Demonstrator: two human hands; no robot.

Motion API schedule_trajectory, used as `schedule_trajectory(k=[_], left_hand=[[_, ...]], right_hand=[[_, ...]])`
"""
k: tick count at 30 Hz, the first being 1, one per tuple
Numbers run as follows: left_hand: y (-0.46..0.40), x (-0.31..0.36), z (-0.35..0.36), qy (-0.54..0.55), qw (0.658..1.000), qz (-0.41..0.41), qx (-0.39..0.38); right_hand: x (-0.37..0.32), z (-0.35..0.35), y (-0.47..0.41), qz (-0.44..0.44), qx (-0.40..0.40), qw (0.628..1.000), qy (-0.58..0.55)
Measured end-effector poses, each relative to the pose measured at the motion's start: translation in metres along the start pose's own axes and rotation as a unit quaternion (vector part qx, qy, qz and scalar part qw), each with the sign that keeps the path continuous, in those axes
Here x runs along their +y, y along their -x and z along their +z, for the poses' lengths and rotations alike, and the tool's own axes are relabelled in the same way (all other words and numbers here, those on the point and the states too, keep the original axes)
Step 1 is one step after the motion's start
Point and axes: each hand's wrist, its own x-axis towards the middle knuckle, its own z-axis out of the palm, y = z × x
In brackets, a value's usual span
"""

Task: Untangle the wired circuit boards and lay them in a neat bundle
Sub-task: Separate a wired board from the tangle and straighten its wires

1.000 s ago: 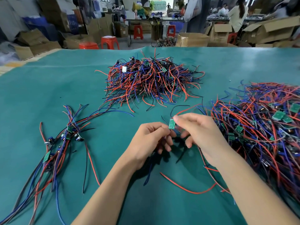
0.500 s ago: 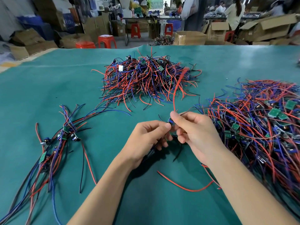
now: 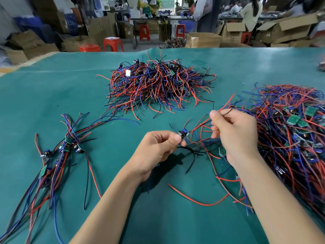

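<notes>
Left grip [image 3: 158,147] pinches a small board [image 3: 183,134] between thumb and forefinger, held just above the worktop [image 3: 52,95], other fingers curled under. Right grip [image 3: 233,134] pinches thin red and black wires [image 3: 202,125] at thumb and fingertip, raised a bit higher and to the right of the board; the wires run taut from the board up to that pinch. More loose leads trail down from the board: a black one [image 3: 192,159] curving below the left hand, a long red one [image 3: 198,201] lying on the worktop between the forearms. Sorted bundle [image 3: 52,166] lies to the left, wires roughly parallel, boards clustered near its upper end, well apart from the hands. Tangled pile [image 3: 158,85] sits at centre back. A bigger tangle [image 3: 290,138] lies on the right, touching the right wrist. Cardboard boxes [image 3: 202,39] and red stools [image 3: 112,44] stand beyond the worktop's far edge.
</notes>
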Motion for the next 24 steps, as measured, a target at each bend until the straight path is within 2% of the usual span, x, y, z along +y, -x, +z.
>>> schedule_trajectory(k=[3, 5, 7, 9, 11, 14, 16, 17, 20, 24], left_hand=[[0.001, 0.000, -0.001, 0.000, 1.000, 0.000, -0.010], [0.002, 0.001, 0.000, -0.001, 1.000, 0.000, -0.010], [0.001, 0.001, -0.001, 0.025, 1.000, -0.001, 0.013], [-0.001, 0.002, -0.003, 0.077, 0.996, 0.003, 0.049], [-0.001, 0.003, -0.003, 0.109, 0.992, 0.007, 0.068], [0.000, 0.003, -0.002, 0.090, 0.995, 0.012, 0.050], [0.002, 0.003, -0.001, 0.061, 0.998, 0.023, 0.018], [0.003, 0.003, 0.000, 0.048, 0.998, 0.027, 0.004], [0.003, 0.005, 0.000, 0.024, 1.000, 0.016, -0.006], [0.004, 0.006, -0.001, 0.028, 0.999, -0.005, -0.023]], right_hand=[[-0.003, -0.008, -0.007, 0.004, 0.085, 0.994, -0.069], [-0.007, -0.014, -0.011, 0.031, 0.134, 0.978, -0.159], [-0.013, -0.021, -0.014, 0.044, 0.192, 0.948, -0.249], [-0.020, -0.024, -0.016, 0.042, 0.214, 0.937, -0.275], [-0.025, -0.017, -0.008, 0.037, 0.155, 0.959, -0.235], [-0.026, 0.013, 0.022, 0.005, -0.065, 0.995, -0.070], [-0.023, 0.028, 0.041, -0.044, -0.188, 0.980, 0.042], [-0.021, 0.031, 0.045, -0.069, -0.215, 0.972, 0.071], [-0.020, 0.028, 0.046, -0.083, -0.234, 0.967, 0.048], [-0.020, 0.028, 0.042, -0.090, -0.185, 0.977, 0.055]])
